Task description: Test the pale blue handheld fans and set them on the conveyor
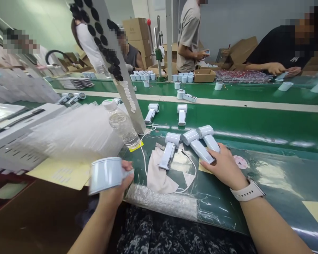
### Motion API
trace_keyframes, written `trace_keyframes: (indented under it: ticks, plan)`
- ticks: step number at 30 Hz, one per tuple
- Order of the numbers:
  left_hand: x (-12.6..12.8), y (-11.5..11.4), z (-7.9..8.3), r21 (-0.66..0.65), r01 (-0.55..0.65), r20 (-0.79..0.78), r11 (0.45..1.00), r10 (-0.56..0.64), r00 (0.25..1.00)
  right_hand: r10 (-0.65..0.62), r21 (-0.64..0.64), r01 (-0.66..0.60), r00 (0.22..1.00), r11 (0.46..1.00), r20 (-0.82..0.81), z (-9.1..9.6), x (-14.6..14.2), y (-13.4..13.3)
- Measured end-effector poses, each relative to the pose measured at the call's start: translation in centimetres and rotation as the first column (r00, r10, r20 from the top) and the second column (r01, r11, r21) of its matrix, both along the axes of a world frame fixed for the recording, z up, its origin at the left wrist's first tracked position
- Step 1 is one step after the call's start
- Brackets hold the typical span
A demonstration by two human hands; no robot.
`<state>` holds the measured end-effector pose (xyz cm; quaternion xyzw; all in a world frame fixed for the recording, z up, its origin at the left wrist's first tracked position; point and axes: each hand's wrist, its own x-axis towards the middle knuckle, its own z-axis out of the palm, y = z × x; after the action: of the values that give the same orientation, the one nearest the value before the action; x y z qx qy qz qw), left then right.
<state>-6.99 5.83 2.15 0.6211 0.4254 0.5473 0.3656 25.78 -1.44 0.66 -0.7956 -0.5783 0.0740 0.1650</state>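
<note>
My left hand [124, 178] is closed around the handle of a light blue handheld fan [106, 173], held up off the table's left front edge with its round head to the left. My right hand [224, 164], a pale watch strap at its wrist, grips the handle of another fan [208, 135] on the table. Its thumb lies at the handle end of a neighbouring fan [197, 144]. A third fan [170, 150] rests to the left of these, partly on a pale cloth [159, 174]. Beside it curls a white cable [193, 176].
A water bottle [122, 123] stands by a slanted post [124, 91]. Clear plastic sleeves [74, 134] are stacked at the left. More fans [182, 114] lie on the green conveyor belt [241, 123]. Several co-workers [189, 35] are across it, near boxes and small cups.
</note>
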Motion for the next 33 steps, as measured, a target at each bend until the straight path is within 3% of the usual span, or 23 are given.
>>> trace_keyframes:
  ticks: [3,4,8,9,12,14,19,23,27,30,33]
  plan:
    - [-0.1,0.4,0.6,0.199,-0.034,0.128,0.979,0.008,0.992,-0.008,-0.009,0.008,1.000,1.000,-0.020,0.2,0.0,0.0]
    - [-0.2,0.6,0.6,0.197,-0.052,0.143,0.979,0.024,0.989,-0.012,-0.007,0.012,1.000,1.000,-0.025,0.3,0.0,0.0]
    - [-0.5,1.5,-0.3,-0.104,-0.088,0.074,0.991,0.096,0.993,-0.001,-0.003,0.000,1.000,1.000,-0.019,0.0,0.2,-0.1]
    - [-0.7,1.6,-0.3,-0.113,-0.092,0.093,0.989,0.103,0.990,0.010,-0.005,-0.010,1.000,1.000,-0.012,-0.1,0.2,-0.1]
    - [-1.2,1.3,0.0,0.068,-0.105,0.215,0.992,0.088,0.973,0.021,-0.010,-0.021,1.000,1.000,0.011,-0.3,0.4,-0.1]
    - [-1.4,1.3,0.2,0.092,-0.103,0.243,0.990,0.078,0.967,0.014,-0.016,-0.013,1.000,1.000,0.018,-0.3,0.4,-0.2]
    - [-1.4,2.7,-1.1,-0.253,-0.024,0.266,0.967,0.093,0.960,0.026,-0.018,-0.025,0.999,1.000,0.037,-0.5,0.7,-0.3]
    - [-0.9,3.3,-1.2,-0.314,0.023,0.378,0.949,0.103,0.920,0.040,0.010,-0.040,0.997,0.999,0.068,-1.4,1.1,-0.3]
    - [0.0,2.1,-0.6,-0.384,0.099,0.462,0.918,0.098,0.881,0.033,0.046,-0.037,0.996,0.998,0.084,-2.3,1.5,-0.3]
    - [0.7,0.9,0.1,-0.458,0.201,0.541,0.866,0.092,0.836,0.045,0.071,-0.051,0.995,0.996,0.090,-2.6,1.9,-0.4]
    - [1.3,0.0,1.3,-0.492,0.367,0.676,0.790,0.081,0.733,0.082,0.075,-0.090,0.991,0.993,0.106,-2.8,2.4,-0.4]
